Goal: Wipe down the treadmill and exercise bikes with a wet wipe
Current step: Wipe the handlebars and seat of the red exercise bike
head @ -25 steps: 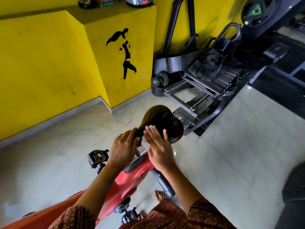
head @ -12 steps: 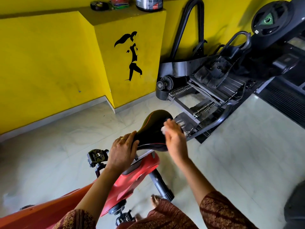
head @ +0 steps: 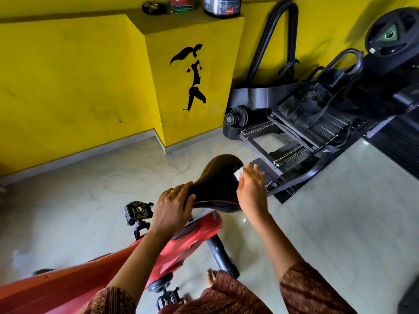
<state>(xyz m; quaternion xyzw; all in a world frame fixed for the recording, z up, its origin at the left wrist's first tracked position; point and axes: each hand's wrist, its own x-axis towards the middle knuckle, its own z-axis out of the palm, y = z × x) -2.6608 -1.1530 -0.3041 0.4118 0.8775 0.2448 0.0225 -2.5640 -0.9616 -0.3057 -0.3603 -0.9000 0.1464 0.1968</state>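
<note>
**Wipe pressed to the saddle's far right edge**

The white wet wipe (head: pixel 237 174) lies against the far right edge of the black saddle (head: pixel 215 180), pressed there under the straight fingers of the right hand (head: pixel 252 192). The left hand (head: pixel 172 207) grips the saddle's near, narrow nose, fingers curled over it. Below is the red exercise bike frame (head: pixel 181 248), with a pedal (head: pixel 137 210) to its left. Beyond the saddle, a black machine (head: pixel 306 123) stands against the yellow wall (head: pixel 68 75).

Right hand (head: pixel 251 191) gone from the middle of the seat (head: pixel 215 177), just beside the left hand (head: pixel 172 207), out to the wide rear edge on the right, wet wipe (head: pixel 238 174) carried along under its fingers, hands now apart
</note>
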